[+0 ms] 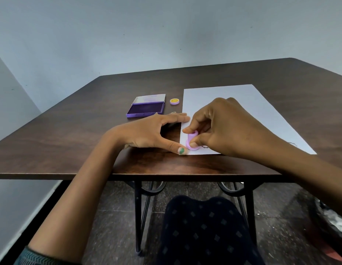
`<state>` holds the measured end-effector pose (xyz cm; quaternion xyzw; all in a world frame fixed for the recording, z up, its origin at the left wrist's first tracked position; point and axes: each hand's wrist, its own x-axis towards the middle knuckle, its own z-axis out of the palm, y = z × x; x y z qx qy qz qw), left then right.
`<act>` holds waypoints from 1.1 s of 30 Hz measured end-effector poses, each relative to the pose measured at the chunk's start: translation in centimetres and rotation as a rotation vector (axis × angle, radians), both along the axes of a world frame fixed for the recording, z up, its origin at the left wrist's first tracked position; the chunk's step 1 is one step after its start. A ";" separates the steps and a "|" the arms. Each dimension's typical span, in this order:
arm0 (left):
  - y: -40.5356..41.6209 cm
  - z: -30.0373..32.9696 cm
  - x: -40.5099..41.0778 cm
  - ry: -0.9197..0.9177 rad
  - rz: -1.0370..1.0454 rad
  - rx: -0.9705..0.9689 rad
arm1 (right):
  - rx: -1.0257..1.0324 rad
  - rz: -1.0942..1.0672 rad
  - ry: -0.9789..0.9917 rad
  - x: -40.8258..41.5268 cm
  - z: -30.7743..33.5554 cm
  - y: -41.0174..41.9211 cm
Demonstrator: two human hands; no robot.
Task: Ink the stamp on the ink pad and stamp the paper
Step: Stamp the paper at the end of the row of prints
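Note:
A white sheet of paper point(241, 104) lies on the dark wooden table point(74, 131). My right hand point(223, 127) pinches a small pink stamp point(192, 143) and holds it base down on the paper's near left corner. A faint stamped mark point(205, 147) shows just right of the stamp, and another point(293, 144) sits near the right edge. My left hand point(147, 133) lies flat with fingers spread, its fingertips and thumb resting on the paper's left edge. The open purple ink pad point(146, 109) sits beyond my left hand.
A small round yellow-and-pink cap point(174, 101) lies between the ink pad and the paper. The table's front edge point(128, 175) runs just below my hands. My knees and the table's black metal legs point(138, 217) show underneath. A dark bin point(330, 226) stands at the lower right.

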<state>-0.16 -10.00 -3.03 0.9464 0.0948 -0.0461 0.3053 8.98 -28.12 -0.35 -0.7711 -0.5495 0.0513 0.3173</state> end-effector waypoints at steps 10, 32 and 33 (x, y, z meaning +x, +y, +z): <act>-0.1 0.1 0.0 -0.009 0.000 -0.026 | 0.002 -0.006 0.016 0.1 0.1 0.1; 0.0 0.1 -0.4 0.016 0.000 0.115 | 0.236 0.045 1.247 6.2 0.7 0.0; 0.0 0.1 -0.4 0.014 -0.001 0.120 | 0.245 0.043 1.353 6.3 0.6 0.1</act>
